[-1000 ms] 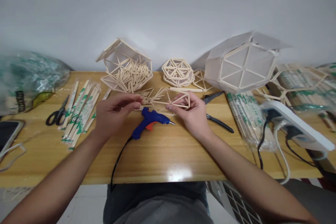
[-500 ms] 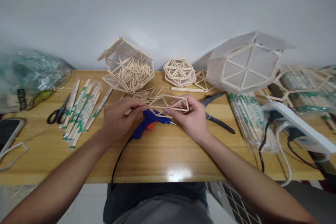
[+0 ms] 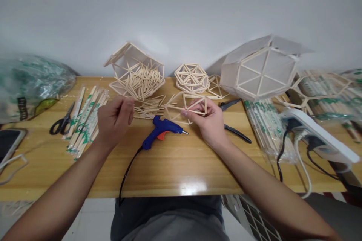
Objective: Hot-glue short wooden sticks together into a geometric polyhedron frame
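Observation:
My right hand (image 3: 208,122) pinches a stick frame (image 3: 195,111) of thin wooden pieces joined in triangles, between thumb and fingers above the table. My left hand (image 3: 116,118) is apart from the frame, its fingers curled into a fist beside the loose sticks; whatever may be inside is hidden. Between my hands a blue glue gun (image 3: 162,130) with an orange trigger lies on the table, its metal tip to the right. Loose cut sticks (image 3: 149,106) lie behind it. Black-handled pliers (image 3: 237,133) lie partly behind my right hand.
A stick-built bowl (image 3: 144,79) holds many cut sticks. Small stick domes (image 3: 191,77) and a larger covered polyhedron (image 3: 263,69) stand by the wall. Scissors (image 3: 62,122), wrapped chopsticks (image 3: 86,120), a phone (image 3: 9,143) and a power strip (image 3: 319,135) with cables lie at the sides.
My left hand has let go of the stick frame and moved left, its fingers curling. My right hand still holds the frame, now turned and slightly further right.

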